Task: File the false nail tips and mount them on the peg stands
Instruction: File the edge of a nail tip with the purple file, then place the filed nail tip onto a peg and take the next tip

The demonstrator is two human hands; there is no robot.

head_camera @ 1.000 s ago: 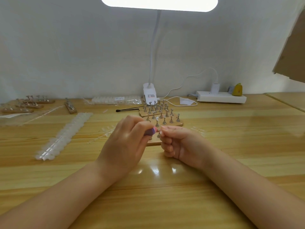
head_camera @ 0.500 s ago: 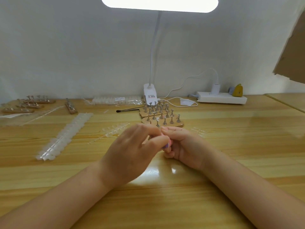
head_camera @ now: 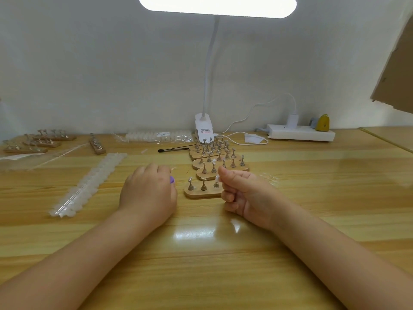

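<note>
Wooden desk (head_camera: 312,186) under a lamp: a strip of nail tips (head_camera: 89,182) lies at the left. Next, the left hand (head_camera: 148,195) curls around a purple file (head_camera: 171,179). Peg stands (head_camera: 202,193) sit at centre. Beside them, the right hand (head_camera: 243,193) pinches a clear tip (head_camera: 216,176) over the nearest stand.
</note>
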